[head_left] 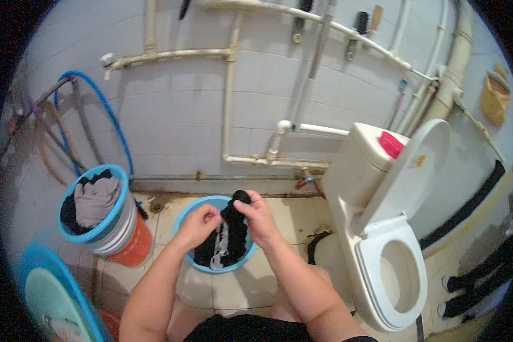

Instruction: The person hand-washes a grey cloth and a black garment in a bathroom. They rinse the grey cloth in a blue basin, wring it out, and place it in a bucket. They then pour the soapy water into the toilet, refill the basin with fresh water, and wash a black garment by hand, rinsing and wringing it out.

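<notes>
A light blue basin (210,200) stands on the tiled floor in front of me, between my knees and the wall. Dark wet-looking cloth (238,251) fills it, with a pale greyish-white streak running down the middle. My right hand (259,218) grips a bunched black cloth (232,214) above the basin's far right side, and the lower part hangs toward the rest. Over the left part of the basin, my left hand (198,226) is closed with its fingertips pinched close to that cloth. Whatever lies between those fingertips is too small to make out.
To the left, a blue basin (119,198) of grey and black clothes sits on an orange-and-white bucket (135,242). More basins (51,296) lean at lower left. A toilet (382,251) with its lid raised stands at right. Pipes (229,102) and brushes (362,25) line the wall.
</notes>
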Available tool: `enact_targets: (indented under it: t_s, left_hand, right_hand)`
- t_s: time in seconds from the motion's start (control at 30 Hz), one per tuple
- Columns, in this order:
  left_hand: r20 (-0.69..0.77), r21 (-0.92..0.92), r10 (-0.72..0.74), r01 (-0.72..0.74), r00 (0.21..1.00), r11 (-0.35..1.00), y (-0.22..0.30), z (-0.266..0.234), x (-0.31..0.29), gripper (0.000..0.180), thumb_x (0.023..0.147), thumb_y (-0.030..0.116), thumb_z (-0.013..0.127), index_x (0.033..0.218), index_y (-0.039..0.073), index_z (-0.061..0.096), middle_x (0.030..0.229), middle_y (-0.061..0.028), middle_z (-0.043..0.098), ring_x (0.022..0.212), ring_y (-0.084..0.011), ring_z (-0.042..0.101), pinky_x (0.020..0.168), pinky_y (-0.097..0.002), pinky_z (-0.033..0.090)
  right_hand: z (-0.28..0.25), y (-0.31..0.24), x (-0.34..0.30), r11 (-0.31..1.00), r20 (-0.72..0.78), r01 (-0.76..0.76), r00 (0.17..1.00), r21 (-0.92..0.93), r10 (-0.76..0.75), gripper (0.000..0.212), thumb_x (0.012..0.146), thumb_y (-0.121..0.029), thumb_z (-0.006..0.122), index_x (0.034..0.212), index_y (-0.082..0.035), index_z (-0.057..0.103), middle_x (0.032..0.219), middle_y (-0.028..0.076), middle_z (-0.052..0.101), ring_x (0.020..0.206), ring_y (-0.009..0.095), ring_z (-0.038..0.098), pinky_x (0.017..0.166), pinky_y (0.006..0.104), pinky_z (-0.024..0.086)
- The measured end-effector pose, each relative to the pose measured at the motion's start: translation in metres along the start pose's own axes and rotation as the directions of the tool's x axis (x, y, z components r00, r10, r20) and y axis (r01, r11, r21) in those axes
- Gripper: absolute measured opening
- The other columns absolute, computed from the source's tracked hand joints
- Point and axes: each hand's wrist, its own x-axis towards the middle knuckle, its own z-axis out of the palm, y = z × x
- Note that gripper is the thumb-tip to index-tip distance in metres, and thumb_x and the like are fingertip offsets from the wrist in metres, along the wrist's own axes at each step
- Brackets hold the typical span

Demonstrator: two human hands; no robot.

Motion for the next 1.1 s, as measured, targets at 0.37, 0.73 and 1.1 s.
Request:
enact_targets:
  t_s: [0.37,0.73,1.1]
  left_hand:
    - [-0.042,-0.53,-0.153,0.108,0.987,0.841,0.017,0.028,-0.004,0.037,0.088,0.021,0.054,0.12,0.004,0.049,0.101,-0.003,0.056,0.091,-0.013,0.05,0.082,-0.0266,0.04]
    - [0.076,-0.939,-0.224,0.145,0.972,0.313,-0.001,0.016,0.005,0.023,0.088,0.021,0.05,0.1,0.002,0.054,0.097,-0.009,0.061,0.09,-0.0196,0.058,0.081,-0.0333,0.045]
    - [0.147,-0.902,-0.226,0.224,0.963,0.37,-0.014,0.008,-0.001,0.021,0.088,0.023,0.049,0.101,0.007,0.055,0.097,-0.0057,0.06,0.092,-0.0182,0.057,0.083,-0.0328,0.044]
  right_hand:
    - [-0.01,-0.006,-0.004,0.962,0.075,0.082,0.995,-0.262,-0.064,0.021,0.08,-0.008,0.063,0.099,-0.007,0.052,0.096,0.0,0.056,0.091,0.01,0.051,0.083,0.0264,0.041]
    - [-0.018,-0.007,0.002,0.829,-0.016,-0.086,0.996,-0.553,0.093,0.021,0.08,-0.012,0.06,0.096,-0.01,0.046,0.079,-0.001,0.053,0.07,0.008,0.048,0.063,0.0234,0.039]
    - [0.003,-0.003,-0.001,0.83,0.126,-0.129,0.964,-0.543,0.233,0.038,0.077,-0.01,0.067,0.114,-0.007,0.056,0.102,0.004,0.059,0.092,0.014,0.054,0.082,0.0286,0.044]
